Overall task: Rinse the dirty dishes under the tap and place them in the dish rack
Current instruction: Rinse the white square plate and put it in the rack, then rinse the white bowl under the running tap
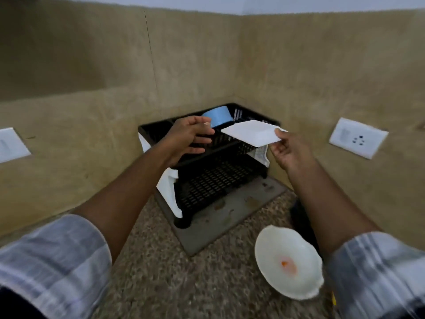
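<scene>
Right hand (288, 149): its fingers (279, 151) and thumb are pinching the near right corner of a white square plate (251, 134), holding it almost flat above the top tier of the dish rack (220, 162).
Left hand (187, 140): hovering over the left part of the rack's top tier, fingers (202, 140) spread and loosely bent, gripping nothing; the fingertips are pointing toward the plate's left edge but are sitting apart from it.
White square plate: hanging over the rack's right half, its far edge lying just in front of the blue cup (218, 118).
Blue cup: lying tilted in the back of the top tier, just behind the left hand's fingertips; whether they are touching cannot be told.
Dish rack: black, two tiers with white side supports, standing in the corner of the desk (156, 261) on a grey mat (227, 215).
White bowl (288, 261): sitting on the desk near the right forearm, well apart from the rack, showing an orange smear at its centre.
Sleeves: both forearms are showing rolled checked cuffs at the bottom edge.
Wall: beige tiles carrying a white socket (358, 138) at the right and a white plate at the far left.
</scene>
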